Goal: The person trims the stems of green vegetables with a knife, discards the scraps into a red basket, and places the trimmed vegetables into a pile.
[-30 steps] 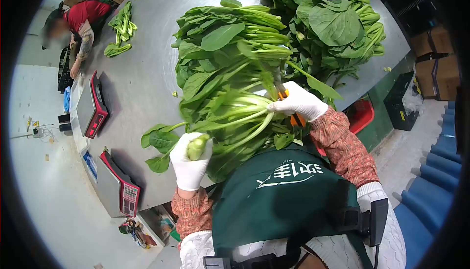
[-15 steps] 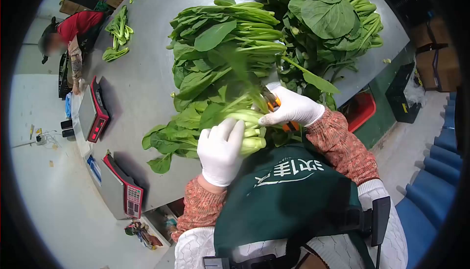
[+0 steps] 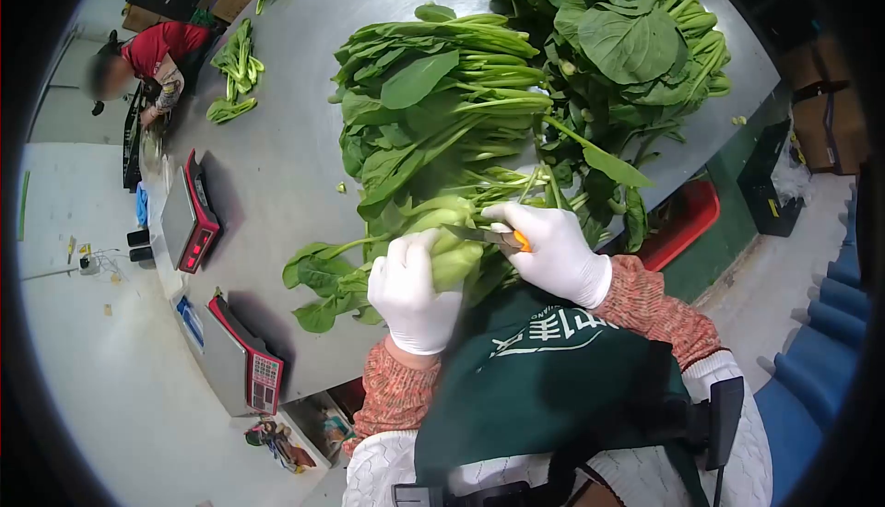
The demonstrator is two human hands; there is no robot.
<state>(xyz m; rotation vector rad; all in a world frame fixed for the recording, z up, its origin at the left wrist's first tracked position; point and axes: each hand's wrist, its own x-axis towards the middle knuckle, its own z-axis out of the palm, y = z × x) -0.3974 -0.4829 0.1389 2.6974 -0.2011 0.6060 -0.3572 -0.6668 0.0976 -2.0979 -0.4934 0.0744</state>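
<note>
My left hand, in a white glove, is wrapped round a bunch of leafy greens, pale stem ends pointing right and leaves trailing left. My right hand, also gloved, grips a knife with an orange part on its handle. The blade lies across the bunch close to the stem ends. Just beyond my hands, loose greens lie beside a large stack of the same greens, its stems facing right. A second heap of broad-leafed greens lies farther right.
Two red-edged scales stand along the left side of the metal table. Small bunches of greens lie toward the far left, near a person in red. Below the right edge sits a red bin, with a black crate beyond.
My right hand has turned and lowered, bringing the knife blade across the stems. A blurred leaf above it is gone from there. The whole view has shifted slightly.
</note>
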